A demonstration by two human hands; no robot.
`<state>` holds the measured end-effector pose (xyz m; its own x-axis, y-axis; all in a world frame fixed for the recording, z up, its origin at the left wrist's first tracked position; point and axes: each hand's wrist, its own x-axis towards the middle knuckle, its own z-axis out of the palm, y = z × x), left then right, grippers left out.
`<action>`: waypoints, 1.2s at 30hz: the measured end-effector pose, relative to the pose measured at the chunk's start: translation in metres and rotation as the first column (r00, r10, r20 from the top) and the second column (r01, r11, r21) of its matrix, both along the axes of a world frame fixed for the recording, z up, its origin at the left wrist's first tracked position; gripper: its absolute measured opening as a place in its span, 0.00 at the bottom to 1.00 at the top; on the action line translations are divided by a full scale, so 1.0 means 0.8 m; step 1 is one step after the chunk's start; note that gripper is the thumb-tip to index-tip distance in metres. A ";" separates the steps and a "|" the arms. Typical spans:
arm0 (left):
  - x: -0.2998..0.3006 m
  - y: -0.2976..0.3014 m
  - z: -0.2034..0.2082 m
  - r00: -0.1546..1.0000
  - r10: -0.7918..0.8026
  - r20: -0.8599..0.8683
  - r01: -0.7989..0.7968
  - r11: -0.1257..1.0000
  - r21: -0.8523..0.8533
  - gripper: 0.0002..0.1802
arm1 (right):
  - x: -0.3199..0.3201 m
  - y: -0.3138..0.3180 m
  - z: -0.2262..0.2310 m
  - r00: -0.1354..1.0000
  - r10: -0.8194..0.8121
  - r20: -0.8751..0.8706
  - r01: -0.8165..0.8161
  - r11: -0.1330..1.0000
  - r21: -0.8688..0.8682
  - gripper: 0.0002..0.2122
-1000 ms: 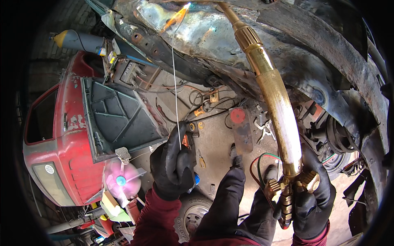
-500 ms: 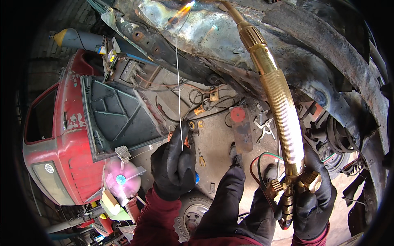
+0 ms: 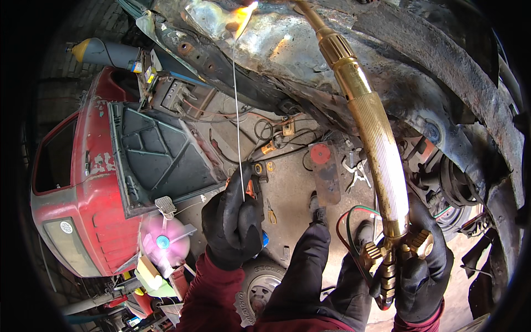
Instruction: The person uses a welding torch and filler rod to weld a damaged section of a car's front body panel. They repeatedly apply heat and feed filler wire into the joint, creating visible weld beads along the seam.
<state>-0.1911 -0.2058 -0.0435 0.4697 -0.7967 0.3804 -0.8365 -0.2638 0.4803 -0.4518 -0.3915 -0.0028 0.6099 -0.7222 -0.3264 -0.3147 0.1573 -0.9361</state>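
In my black-gloved left hand is a thin welding rod, pinched between the fingers and pointing up and away from me. Its far end meets a bright orange flame glow on the scorched sheet-metal panel. A brass gas torch leans up along the right, with my gloved right hand wrapped round its lower end beside the valve knobs. The torch's neck reaches the panel's upper edge, where its tip is cut off from view.
Red and green hoses hang from the torch past my leg. On the floor lie pliers, locking clamps, and a grinder with cables. A pink spinning fan, a red vehicle cab and a gas cylinder stand left.
The rod's far end has shifted slightly left and down, and the orange glow around it has spread. My left hand has moved a little left; the torch has tilted slightly left.
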 end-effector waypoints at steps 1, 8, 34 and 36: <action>0.000 0.001 0.000 1.000 -0.002 -0.010 0.002 1.000 -0.003 0.33 | 0.000 0.000 0.000 1.000 0.004 0.012 -0.004 1.000 0.009 0.49; -0.001 0.003 0.001 0.999 0.011 -0.034 -0.010 1.000 0.012 0.33 | 0.001 -0.003 0.003 1.000 0.012 0.029 -0.013 0.999 0.043 0.48; 0.000 -0.005 0.000 0.999 0.021 -0.024 -0.021 1.000 0.001 0.33 | 0.008 -0.005 0.007 0.999 0.033 -0.011 -0.033 0.999 -0.007 0.48; -0.001 -0.005 0.001 0.999 0.011 -0.051 -0.012 1.000 -0.007 0.33 | 0.009 -0.006 0.006 0.999 0.033 -0.012 -0.033 0.999 -0.030 0.48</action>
